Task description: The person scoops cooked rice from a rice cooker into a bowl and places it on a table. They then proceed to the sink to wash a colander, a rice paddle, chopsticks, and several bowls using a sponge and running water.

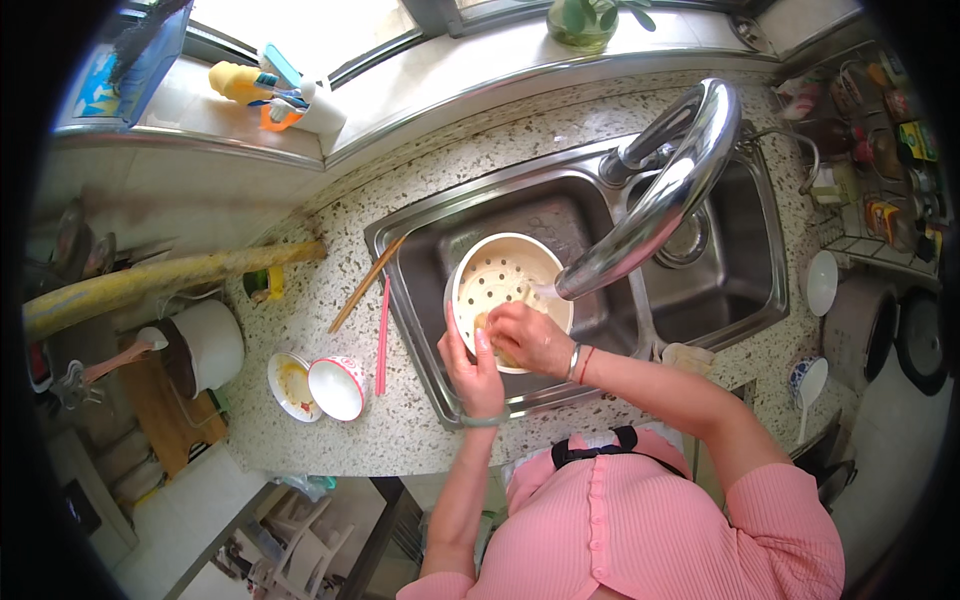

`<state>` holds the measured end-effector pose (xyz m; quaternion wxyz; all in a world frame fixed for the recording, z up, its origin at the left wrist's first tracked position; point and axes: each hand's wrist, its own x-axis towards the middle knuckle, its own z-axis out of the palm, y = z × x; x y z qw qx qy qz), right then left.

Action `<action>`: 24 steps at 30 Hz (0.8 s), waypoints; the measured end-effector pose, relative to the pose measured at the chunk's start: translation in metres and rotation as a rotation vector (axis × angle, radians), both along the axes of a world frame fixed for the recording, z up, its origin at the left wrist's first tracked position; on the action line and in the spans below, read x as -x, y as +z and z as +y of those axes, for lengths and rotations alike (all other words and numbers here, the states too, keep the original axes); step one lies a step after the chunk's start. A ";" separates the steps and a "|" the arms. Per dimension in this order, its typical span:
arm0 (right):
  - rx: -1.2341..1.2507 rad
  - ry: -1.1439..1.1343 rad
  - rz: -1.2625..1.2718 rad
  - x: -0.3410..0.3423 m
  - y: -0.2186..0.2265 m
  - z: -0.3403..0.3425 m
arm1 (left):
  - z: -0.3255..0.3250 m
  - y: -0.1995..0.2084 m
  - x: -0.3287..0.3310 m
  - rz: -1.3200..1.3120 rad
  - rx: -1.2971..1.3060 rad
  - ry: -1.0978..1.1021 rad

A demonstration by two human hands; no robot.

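Note:
A round cream-coloured colander [492,262] with holes in its bottom is tilted in the left basin of the steel sink [550,215]. My left hand [473,380] grips its near-left rim, fingers along the outside and thumb inside. My right hand [532,338] is closed at the colander's near inner side. Something small and yellowish shows by its fingertips, mostly hidden; I cannot make out what it is. Above the right hand, the chrome faucet [655,240] ends over the colander, and what looks like running water leaves its spout.
Left of the sink lie wooden chopsticks [366,285] and pink chopsticks [383,335], beside a soiled bowl [293,383] and a red-patterned bowl [338,388]. Farther left stand a white pot [208,345] and a cutting board [165,415]. A spoon rests in a patterned bowl [797,375] at right.

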<state>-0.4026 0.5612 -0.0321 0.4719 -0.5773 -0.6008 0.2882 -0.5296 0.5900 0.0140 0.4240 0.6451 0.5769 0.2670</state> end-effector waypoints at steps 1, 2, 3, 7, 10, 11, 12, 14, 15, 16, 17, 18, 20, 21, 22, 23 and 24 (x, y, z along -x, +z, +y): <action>0.108 0.051 -0.036 -0.005 0.001 -0.003 | 0.001 -0.001 0.002 -0.057 -0.014 0.004; 0.217 0.105 -0.069 -0.009 0.001 -0.009 | -0.001 0.000 0.003 -0.045 0.002 0.010; 0.277 0.041 -0.121 -0.017 -0.008 -0.008 | -0.003 0.000 0.002 -0.034 0.014 0.012; 0.363 -0.245 -0.148 -0.033 -0.049 0.013 | -0.012 0.006 -0.009 0.013 0.020 -0.019; 0.254 -0.195 0.061 -0.018 -0.015 0.019 | -0.013 0.001 -0.009 -0.018 0.031 -0.034; 0.181 -0.121 0.012 -0.007 -0.004 0.014 | -0.012 -0.001 -0.010 -0.031 0.024 -0.047; 0.108 -0.050 -0.036 0.000 0.003 0.010 | -0.011 -0.003 -0.009 -0.034 0.019 -0.040; -0.021 0.051 -0.017 0.004 0.011 0.002 | -0.007 -0.008 -0.004 -0.041 0.011 -0.025; 0.066 0.095 -0.078 -0.002 0.012 -0.002 | -0.006 -0.013 -0.001 -0.086 -0.005 -0.011; 0.142 0.075 -0.127 -0.008 0.004 -0.006 | -0.008 -0.014 0.001 -0.058 0.000 -0.001; 0.214 0.048 -0.179 -0.016 -0.011 -0.008 | -0.006 -0.007 -0.002 -0.032 0.000 0.004; 0.287 0.028 -0.228 -0.025 -0.013 -0.004 | -0.006 -0.003 -0.001 -0.004 0.002 0.014; 0.196 -0.137 -0.280 -0.041 -0.026 0.006 | -0.008 -0.001 -0.003 -0.018 0.041 0.011; 0.173 -0.199 -0.330 -0.041 -0.038 0.010 | -0.012 -0.001 -0.007 -0.009 0.030 -0.007; 0.149 -0.263 -0.380 -0.042 -0.050 0.013 | -0.016 0.000 -0.011 -0.001 0.018 -0.026; 0.151 -0.340 -0.341 -0.036 -0.051 0.020 | -0.018 0.000 -0.013 -0.016 0.068 -0.017; 0.155 -0.330 -0.249 -0.029 -0.041 0.028 | -0.020 -0.001 -0.014 -0.019 0.079 -0.023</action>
